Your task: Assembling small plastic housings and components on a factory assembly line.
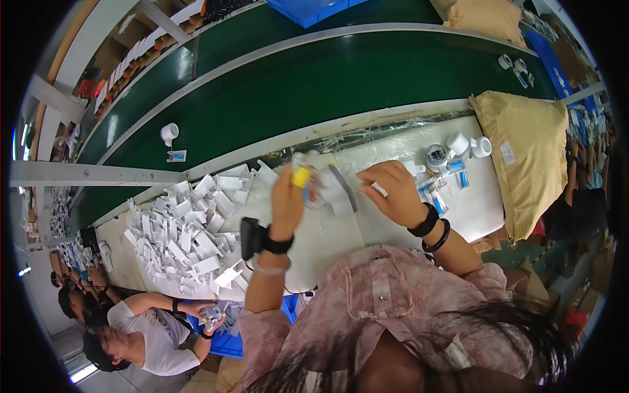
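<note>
Above the white worktop (pixel 393 226), the left hand (pixel 286 196) is raised, its fingers closed around a small white piece with a yellow part (pixel 301 175) — gripped at the fingertips. Just right of those fingers, the right hand (pixel 393 191) curls over a small white strip (pixel 379 189), pinched between thumb and forefinger. Well left of both lies a heap of white plastic brackets (pixel 187 232); white tape rolls (pixel 458 145) stand beyond the right fingers, near the green conveyor belt (pixel 314 85).
</note>
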A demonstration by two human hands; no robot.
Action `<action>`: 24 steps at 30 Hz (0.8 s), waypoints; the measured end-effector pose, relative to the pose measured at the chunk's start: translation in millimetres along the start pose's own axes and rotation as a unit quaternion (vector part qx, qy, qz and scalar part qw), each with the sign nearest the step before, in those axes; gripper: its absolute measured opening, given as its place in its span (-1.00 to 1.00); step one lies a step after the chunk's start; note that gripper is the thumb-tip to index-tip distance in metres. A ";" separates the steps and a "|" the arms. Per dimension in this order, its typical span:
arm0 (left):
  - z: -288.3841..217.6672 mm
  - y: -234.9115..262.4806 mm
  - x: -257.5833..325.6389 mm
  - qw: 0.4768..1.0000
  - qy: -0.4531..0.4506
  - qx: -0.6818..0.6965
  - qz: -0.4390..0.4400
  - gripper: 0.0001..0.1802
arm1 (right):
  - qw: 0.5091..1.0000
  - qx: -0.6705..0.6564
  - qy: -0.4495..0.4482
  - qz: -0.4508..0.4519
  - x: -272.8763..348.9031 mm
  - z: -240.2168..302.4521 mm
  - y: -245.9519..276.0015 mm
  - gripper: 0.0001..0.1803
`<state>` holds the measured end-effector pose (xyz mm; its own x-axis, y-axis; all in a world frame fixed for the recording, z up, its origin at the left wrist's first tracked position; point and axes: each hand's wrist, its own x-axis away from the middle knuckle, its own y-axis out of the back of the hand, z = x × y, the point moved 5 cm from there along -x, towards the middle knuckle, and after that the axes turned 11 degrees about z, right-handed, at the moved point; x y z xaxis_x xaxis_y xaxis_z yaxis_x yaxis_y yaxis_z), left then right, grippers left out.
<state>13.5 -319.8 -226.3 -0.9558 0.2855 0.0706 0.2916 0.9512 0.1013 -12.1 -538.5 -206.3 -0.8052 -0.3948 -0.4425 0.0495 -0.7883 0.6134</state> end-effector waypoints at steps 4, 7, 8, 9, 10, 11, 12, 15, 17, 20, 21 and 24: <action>5.0 77.9 -59.9 0.990 -0.055 -0.113 -0.064 -0.80 | 0.995 -0.018 -0.075 0.063 6.6 -46.1 -33.0 -0.81; 4.9 131.1 -79.4 0.920 -0.153 -0.307 -0.191 -0.65 | 0.987 -0.039 -0.097 0.122 5.0 -53.1 -66.6 -0.84; 3.4 123.2 -82.8 0.859 -0.144 -0.441 -0.215 -0.58 | 0.983 -0.040 -0.113 0.142 6.3 -60.6 -75.4 -0.81; 0.3 113.8 -80.7 0.779 -0.133 -0.566 -0.236 -0.49 | 0.978 -0.042 -0.128 0.162 6.4 -65.8 -83.3 -0.78; 7.9 103.0 -78.6 0.809 -0.119 -0.543 -0.192 -0.47 | 0.977 -0.041 -0.133 0.162 5.3 -69.9 -88.8 -0.78; 17.7 88.2 -72.5 0.836 -0.105 -0.518 -0.147 -0.44 | 0.969 -0.038 -0.170 0.177 5.7 -77.5 -94.7 -0.72; 42.8 79.8 -52.9 0.839 -0.089 -0.529 -0.092 -0.44 | 0.960 -0.041 -0.196 0.194 1.6 -77.9 -102.0 -0.67; 73.2 16.9 -5.3 0.878 -0.053 -0.464 0.102 -0.47 | 0.930 -0.004 -0.266 0.253 -11.9 -85.1 -114.9 -0.64; 78.2 -18.7 14.9 0.875 -0.042 -0.459 0.147 -0.40 | 0.926 -0.013 -0.279 0.252 -14.9 -93.5 -123.8 -0.66; 87.1 -42.4 24.5 0.838 -0.062 -0.534 0.095 -0.45 | 0.919 -0.076 -0.301 0.245 -7.6 -112.7 -140.8 -0.68; 87.9 -45.3 24.6 0.823 -0.072 -0.559 0.068 -0.48 | 0.910 -0.129 -0.313 0.238 -10.0 -112.7 -141.4 -0.69; 93.3 -54.8 22.2 0.784 -0.060 -0.616 0.049 -0.50 | 0.884 -0.209 -0.341 0.242 -1.5 -115.3 -145.8 -0.73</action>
<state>-27.3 -354.7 -322.9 -0.9015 0.4297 0.0507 0.1076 0.1092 0.9882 50.0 -477.4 -370.4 -0.7916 -0.4701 0.3903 0.5854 -0.7667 0.2637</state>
